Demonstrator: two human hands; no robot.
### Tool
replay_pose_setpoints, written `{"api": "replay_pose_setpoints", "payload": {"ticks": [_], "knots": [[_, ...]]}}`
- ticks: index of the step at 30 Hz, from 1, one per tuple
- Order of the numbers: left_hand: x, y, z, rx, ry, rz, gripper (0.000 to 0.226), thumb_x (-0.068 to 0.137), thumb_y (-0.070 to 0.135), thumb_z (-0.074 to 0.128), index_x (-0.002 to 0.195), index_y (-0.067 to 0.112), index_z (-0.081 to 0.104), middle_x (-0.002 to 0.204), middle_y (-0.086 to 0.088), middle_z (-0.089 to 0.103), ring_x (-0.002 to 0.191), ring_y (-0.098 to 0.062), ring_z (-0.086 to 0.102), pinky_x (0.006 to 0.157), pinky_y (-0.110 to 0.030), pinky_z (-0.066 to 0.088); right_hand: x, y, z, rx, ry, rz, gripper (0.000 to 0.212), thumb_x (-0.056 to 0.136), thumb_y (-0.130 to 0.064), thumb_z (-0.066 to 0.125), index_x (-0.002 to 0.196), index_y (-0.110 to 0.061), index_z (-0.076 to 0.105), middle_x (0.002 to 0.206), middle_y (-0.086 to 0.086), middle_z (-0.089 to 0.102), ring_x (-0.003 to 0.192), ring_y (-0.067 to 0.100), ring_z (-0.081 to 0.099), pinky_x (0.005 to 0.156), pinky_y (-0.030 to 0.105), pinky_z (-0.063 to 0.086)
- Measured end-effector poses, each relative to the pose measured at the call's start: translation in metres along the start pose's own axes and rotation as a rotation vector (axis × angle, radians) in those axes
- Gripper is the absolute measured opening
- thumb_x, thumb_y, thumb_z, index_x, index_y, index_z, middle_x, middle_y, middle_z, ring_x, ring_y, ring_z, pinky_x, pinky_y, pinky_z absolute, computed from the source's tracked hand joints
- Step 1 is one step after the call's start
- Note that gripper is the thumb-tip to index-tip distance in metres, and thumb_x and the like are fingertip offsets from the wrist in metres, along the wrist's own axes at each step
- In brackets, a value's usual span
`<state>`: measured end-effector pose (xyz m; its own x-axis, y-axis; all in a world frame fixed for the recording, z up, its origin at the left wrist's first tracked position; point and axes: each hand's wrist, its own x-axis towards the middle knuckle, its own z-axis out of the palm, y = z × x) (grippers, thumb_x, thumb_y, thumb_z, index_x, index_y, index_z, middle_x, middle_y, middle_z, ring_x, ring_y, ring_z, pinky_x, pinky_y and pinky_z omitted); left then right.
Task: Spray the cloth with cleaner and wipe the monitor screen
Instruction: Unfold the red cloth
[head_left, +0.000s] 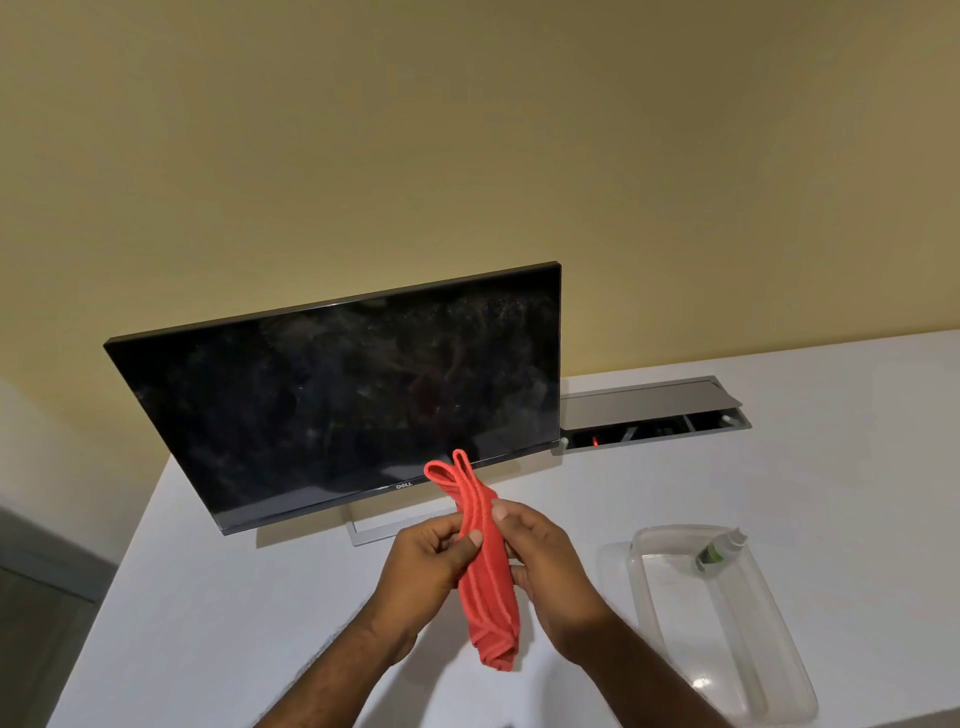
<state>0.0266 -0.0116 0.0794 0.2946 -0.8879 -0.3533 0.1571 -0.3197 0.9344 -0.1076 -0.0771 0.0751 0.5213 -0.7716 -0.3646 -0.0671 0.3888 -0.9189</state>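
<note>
both hands up over the white desk (249, 613), in front of the monitor. red cloth (488, 566) bunched lengthwise into a long roll, pinched between them: left hand (431, 561) grips it from the left with thumb on the front, right hand (545, 556) closed on it from the right, thumb pressed near the upper part. cloth is off the desk, held in the air; its top end shows two loops of hem just overlapping the monitor's lower edge in view, its bottom end hangs free below the hands. monitor (337, 395) stands at the back of the desk near the yellow wall (467, 130), screen dark, tilted, with dust specks and smears visible toward the upper right; logo on the bottom bezel, silver stand base (363, 535) below it. to the right, a clear plastic tray (779, 691) lies on the desk, well apart from the hands; a small spray bottle (719, 548) with green label and white top rests in its far end, leaning on the rim. behind the tray, a grey cable hatch (649, 410) set in the desk, lid raised.
</note>
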Motion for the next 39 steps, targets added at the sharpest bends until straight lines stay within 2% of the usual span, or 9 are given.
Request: {"api": "replay_pose_setpoints", "payload": {"ticks": [4, 8, 11, 15, 21, 26, 32, 35, 39], "knots": [[-0.002, 0.000, -0.003, 0.011, -0.019, -0.050, 0.023, 0.101, 0.015, 0.056, 0.103, 0.010, 0.078, 0.095, -0.012, 0.079, 0.089, -0.029, 0.076, 0.078, -0.032, 0.061, 0.000, 0.002, 0.003, 0.014, 0.025, 0.011, 0.047, 0.083, -0.054, 0.058, 0.120, -0.026, 0.066, 0.110, -0.004, 0.074, 0.099, 0.014, 0.072, 0.080, 0.027, 0.059], [-0.005, -0.003, -0.006, 0.010, -0.053, -0.080, 0.023, 0.100, 0.019, 0.058, 0.104, 0.011, 0.079, 0.096, -0.017, 0.078, 0.088, -0.036, 0.075, 0.082, -0.038, 0.062, -0.002, 0.008, 0.006, 0.056, 0.041, 0.037, 0.027, 0.090, -0.026, 0.069, 0.116, -0.023, 0.063, 0.098, 0.000, 0.077, 0.090, 0.020, 0.075, 0.072, 0.027, 0.058], [-0.008, -0.003, -0.008, -0.010, -0.108, -0.111, 0.025, 0.101, 0.024, 0.057, 0.105, 0.012, 0.079, 0.098, -0.017, 0.078, 0.087, -0.030, 0.076, 0.083, -0.034, 0.060, -0.004, 0.010, 0.009, 0.069, 0.027, 0.037, 0.029, 0.090, -0.021, 0.071, 0.118, -0.020, 0.064, 0.099, 0.003, 0.077, 0.092, 0.023, 0.075, 0.076, 0.031, 0.059], [-0.009, -0.006, -0.013, -0.007, -0.094, -0.107, 0.024, 0.100, 0.015, 0.056, 0.104, 0.013, 0.080, 0.097, -0.017, 0.078, 0.084, -0.027, 0.075, 0.085, -0.036, 0.060, -0.007, 0.013, 0.013, 0.051, -0.032, 0.030, 0.035, 0.089, -0.019, 0.072, 0.123, -0.018, 0.062, 0.107, 0.005, 0.076, 0.094, 0.026, 0.074, 0.078, 0.033, 0.060], [-0.011, -0.014, -0.016, -0.073, -0.026, -0.056, 0.020, 0.089, -0.004, 0.066, 0.105, 0.003, 0.077, 0.096, -0.020, 0.077, 0.088, -0.033, 0.075, 0.076, -0.035, 0.060, -0.008, 0.015, 0.013, -0.007, -0.041, 0.021, 0.030, 0.089, 0.001, 0.062, 0.115, -0.015, 0.068, 0.101, 0.011, 0.076, 0.091, 0.031, 0.074, 0.083, 0.041, 0.060], [-0.014, -0.018, -0.020, -0.082, 0.004, -0.056, 0.020, 0.089, -0.008, 0.065, 0.102, 0.001, 0.076, 0.092, -0.018, 0.078, 0.081, -0.026, 0.075, 0.071, -0.031, 0.059, -0.005, 0.017, 0.010, -0.068, 0.110, 0.038, 0.029, 0.090, 0.004, 0.053, 0.108, -0.012, 0.070, 0.087, 0.010, 0.078, 0.078, 0.027, 0.075, 0.068, 0.035, 0.061], [-0.021, -0.032, -0.056, -0.013, 0.100, -0.089, 0.023, 0.090, -0.007, 0.063, 0.099, 0.007, 0.079, 0.090, -0.019, 0.077, 0.081, -0.031, 0.071, 0.083, -0.046, 0.057, 0.002, 0.033, -0.014, -0.160, 0.268, 0.092, 0.029, 0.091, 0.000, 0.052, 0.107, -0.018, 0.067, 0.094, 0.010, 0.076, 0.082, 0.031, 0.073, 0.077, 0.044, 0.061], [-0.026, -0.048, -0.078, 0.064, 0.180, -0.130, 0.028, 0.090, -0.008, 0.062, 0.098, 0.013, 0.079, 0.087, -0.012, 0.078, 0.079, -0.027, 0.072, 0.075, -0.041, 0.058, 0.004, 0.045, -0.030, -0.203, 0.330, 0.114, 0.028, 0.090, 0.001, 0.052, 0.104, -0.017, 0.067, 0.095, 0.009, 0.075, 0.082, 0.029, 0.072, 0.075, 0.041, 0.062], [-0.030, -0.072, -0.101, 0.178, 0.285, -0.154, 0.033, 0.091, -0.010, 0.058, 0.100, 0.018, 0.072, 0.087, -0.005, 0.073, 0.071, -0.022, 0.071, 0.062, -0.032, 0.056, 0.005, 0.062, -0.048, -0.237, 0.377, 0.155, 0.030, 0.088, 0.004, 0.048, 0.100, -0.016, 0.066, 0.087, 0.009, 0.075, 0.074, 0.025, 0.072, 0.057, 0.030, 0.057]]}}
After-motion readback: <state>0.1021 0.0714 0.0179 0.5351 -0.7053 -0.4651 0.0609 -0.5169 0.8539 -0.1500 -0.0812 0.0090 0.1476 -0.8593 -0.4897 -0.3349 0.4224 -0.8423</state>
